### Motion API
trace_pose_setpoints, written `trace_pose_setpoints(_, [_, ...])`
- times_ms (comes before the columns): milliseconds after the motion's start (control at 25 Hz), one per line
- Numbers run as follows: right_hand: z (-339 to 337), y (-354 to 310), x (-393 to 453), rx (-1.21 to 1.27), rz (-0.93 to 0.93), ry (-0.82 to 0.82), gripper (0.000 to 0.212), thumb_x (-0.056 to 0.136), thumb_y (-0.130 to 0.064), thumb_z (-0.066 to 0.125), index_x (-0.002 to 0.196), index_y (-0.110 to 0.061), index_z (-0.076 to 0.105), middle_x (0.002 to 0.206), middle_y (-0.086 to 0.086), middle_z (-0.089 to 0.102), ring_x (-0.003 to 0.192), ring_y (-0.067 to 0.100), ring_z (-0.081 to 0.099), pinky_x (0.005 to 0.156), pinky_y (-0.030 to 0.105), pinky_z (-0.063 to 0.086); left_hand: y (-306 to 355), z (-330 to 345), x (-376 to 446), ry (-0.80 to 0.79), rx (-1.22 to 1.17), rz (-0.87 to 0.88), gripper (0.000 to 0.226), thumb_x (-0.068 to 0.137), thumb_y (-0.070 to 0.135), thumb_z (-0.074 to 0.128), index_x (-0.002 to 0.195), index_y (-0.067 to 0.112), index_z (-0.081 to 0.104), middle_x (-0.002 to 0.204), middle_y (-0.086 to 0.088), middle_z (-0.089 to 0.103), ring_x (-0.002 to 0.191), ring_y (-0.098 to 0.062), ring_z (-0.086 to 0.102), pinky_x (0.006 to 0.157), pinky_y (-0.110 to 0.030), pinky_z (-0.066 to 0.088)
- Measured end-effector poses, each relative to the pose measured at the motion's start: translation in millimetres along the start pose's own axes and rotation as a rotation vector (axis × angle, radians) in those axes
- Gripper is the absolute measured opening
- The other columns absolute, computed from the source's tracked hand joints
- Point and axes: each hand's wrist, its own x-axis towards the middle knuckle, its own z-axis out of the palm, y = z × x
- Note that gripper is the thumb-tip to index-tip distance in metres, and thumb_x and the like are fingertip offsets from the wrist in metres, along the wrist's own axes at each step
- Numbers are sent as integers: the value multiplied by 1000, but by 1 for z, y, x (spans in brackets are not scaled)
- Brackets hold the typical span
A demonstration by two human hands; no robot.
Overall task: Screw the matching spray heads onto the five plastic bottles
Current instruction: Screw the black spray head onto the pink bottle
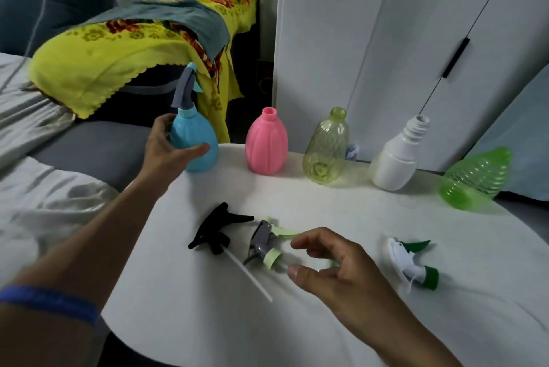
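My left hand (166, 149) wraps around the blue bottle (197, 140), which stands at the table's back left with a grey-blue spray head (185, 87) on its neck. To its right stand a pink bottle (266, 142), a clear yellow-green bottle (326, 148) and a white bottle (398, 155), all with bare necks. A bright green ribbed bottle (475, 179) lies on its side at the far right. My right hand (335, 265) hovers with fingers apart just over the grey and pale-green spray head (264, 243). A black spray head (218, 230) and a white-green spray head (413, 262) lie loose.
All of it rests on a round table with a white cloth (297, 322). White cabinet doors (445, 39) stand behind it. A sofa with a yellow floral cover (118, 48) and grey bedding (44, 188) lie to the left.
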Motion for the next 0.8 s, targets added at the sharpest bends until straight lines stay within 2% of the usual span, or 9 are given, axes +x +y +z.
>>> trace_pose_setpoints(200, [13, -7, 0, -382, -204, 121, 24, 84, -43, 64, 105, -39, 55, 111, -24, 60, 107, -2, 49, 88, 25, 42, 9, -8, -19, -87, 5, -62, 95, 65, 31, 90, 142, 21, 34, 127, 5, 54, 113, -10, 57, 87, -29, 52])
trace_pose_setpoints(280, [18, -13, 3, -596, -325, 117, 22, 89, -38, 58, 110, -38, 51, 114, -20, 58, 106, 7, 48, 87, 28, 39, 22, -21, -38, 62, 98, -58, 68, 75, 39, 81, 133, 23, 49, 117, 14, 60, 113, -13, 58, 89, -28, 48])
trace_pose_setpoints(360, [18, -15, 6, -666, -359, 99, 20, 92, -35, 55, 111, -34, 52, 115, -17, 59, 105, 11, 49, 86, 30, 39, 49, -39, -55, 244, 212, 52, 22, 78, 44, 70, 97, 33, 66, 84, 24, 67, 87, -5, 67, 69, -14, 47])
trace_pose_setpoints(400, [17, -15, 6, -659, -358, 94, 19, 92, -35, 55, 111, -33, 54, 115, -17, 60, 105, 12, 50, 86, 30, 40, 64, -47, -63, 230, 248, 119, 13, 77, 45, 66, 84, 34, 67, 71, 21, 67, 72, -1, 67, 59, -11, 45])
trace_pose_setpoints(480, [12, -13, 2, -653, -350, 90, 18, 93, -34, 55, 110, -32, 57, 114, -18, 62, 104, 11, 52, 85, 29, 40, 84, -43, -80, -30, 295, 139, 15, 77, 46, 63, 83, 34, 70, 69, 12, 70, 61, -5, 66, 56, -20, 50])
trace_pose_setpoints(560, [7, -10, -4, -643, -343, 83, 15, 94, -32, 54, 108, -31, 59, 112, -17, 64, 101, 11, 52, 84, 28, 40, 83, -22, -102, -310, 585, 12, 28, 82, 44, 64, 106, 30, 68, 91, 6, 72, 82, -16, 67, 74, -32, 52])
trace_pose_setpoints(640, [2, -10, -12, -647, -347, 72, 14, 95, -31, 52, 106, -30, 59, 110, -17, 64, 99, 10, 52, 83, 27, 40, 71, 5, -121, -542, 854, -123, 45, 89, 37, 61, 131, 23, 54, 122, -2, 62, 112, -25, 58, 92, -35, 47])
trace_pose_setpoints(720, [-3, -11, -17, -655, -364, 52, 14, 97, -28, 49, 106, -29, 60, 109, -15, 65, 98, 10, 52, 82, 26, 40, 64, 19, -126, -654, 891, -139, 55, 89, 32, 63, 139, 19, 46, 132, -7, 52, 121, -29, 51, 95, -34, 45])
trace_pose_setpoints(800, [-9, -11, -23, -654, -371, 43, 15, 97, -27, 48, 106, -28, 60, 109, -14, 65, 100, 12, 53, 84, 28, 41, 65, 20, -122, -642, 830, -181, 63, 81, 25, 72, 139, 19, 47, 129, -6, 55, 114, -26, 55, 89, -30, 46])
